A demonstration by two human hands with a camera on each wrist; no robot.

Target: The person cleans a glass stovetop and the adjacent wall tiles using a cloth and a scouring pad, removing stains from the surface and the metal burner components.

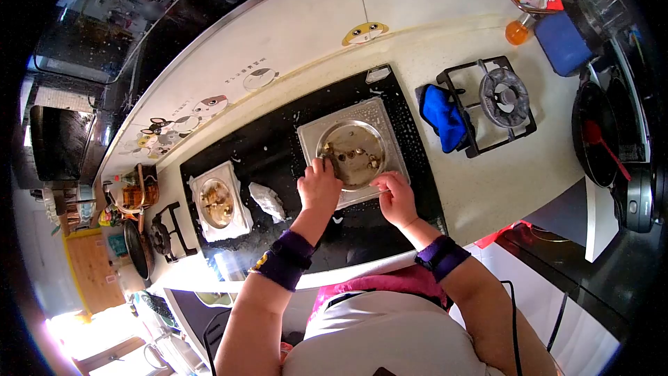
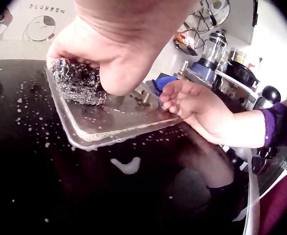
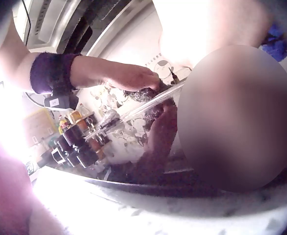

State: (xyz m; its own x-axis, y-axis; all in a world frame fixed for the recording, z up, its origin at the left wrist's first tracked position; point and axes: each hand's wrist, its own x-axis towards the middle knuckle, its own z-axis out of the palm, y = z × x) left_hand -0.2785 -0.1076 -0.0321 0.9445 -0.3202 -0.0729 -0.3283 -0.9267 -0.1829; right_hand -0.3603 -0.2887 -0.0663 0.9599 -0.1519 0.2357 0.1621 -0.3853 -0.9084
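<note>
A steel wool scrubber [image 2: 77,85] sits bunched under the curled fingers of my left hand [image 1: 320,184], which grips it against a square metal burner tray [image 1: 309,136]. Wet and shiny, the tray lies on the black glass cooktop [image 1: 278,132], with brownish burner parts in its round well. My right hand [image 1: 396,198] is at the tray's near right corner, fingers loosely bent and holding nothing; its fingertips overlap the tray edge in the head view. In the right wrist view the left hand [image 3: 133,78] presses the scrubber low over the cooktop.
A second burner tray [image 1: 242,212] and a crumpled grey-white cloth [image 1: 266,202] are to the left. On the right counter are a blue cloth [image 1: 443,118], a pan support with burner ring [image 1: 504,97] and a frying pan [image 1: 591,132]. Another pan support [image 1: 182,240] stands far left.
</note>
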